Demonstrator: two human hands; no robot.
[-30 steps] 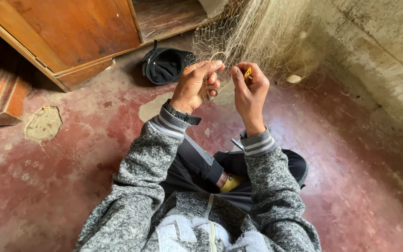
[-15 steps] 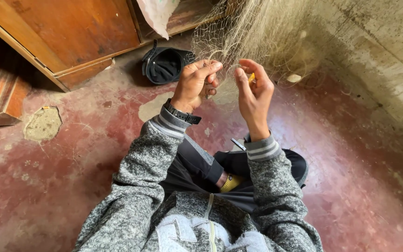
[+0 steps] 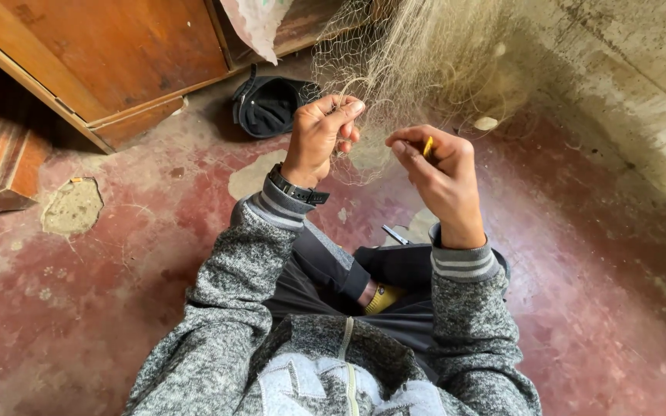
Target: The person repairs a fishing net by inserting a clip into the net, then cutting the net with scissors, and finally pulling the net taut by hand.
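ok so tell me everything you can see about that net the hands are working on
The net is a fine, pale beige mesh of thin thread, almost see-through. It hangs bunched from beyond the top of the picture, in front of the concrete wall, and spreads toward the red floor. The left hand pinches a gathered fold of it. The right hand, holding a small yellow tool, sits at its lower edge; contact there is unclear.

Soft, even daylight fills the frame, brightest on the wall point(image 3: 618, 69) at upper right. The upper left corner lies in deep shadow. Focus is sharp, with slight wide-angle bending at the edges.
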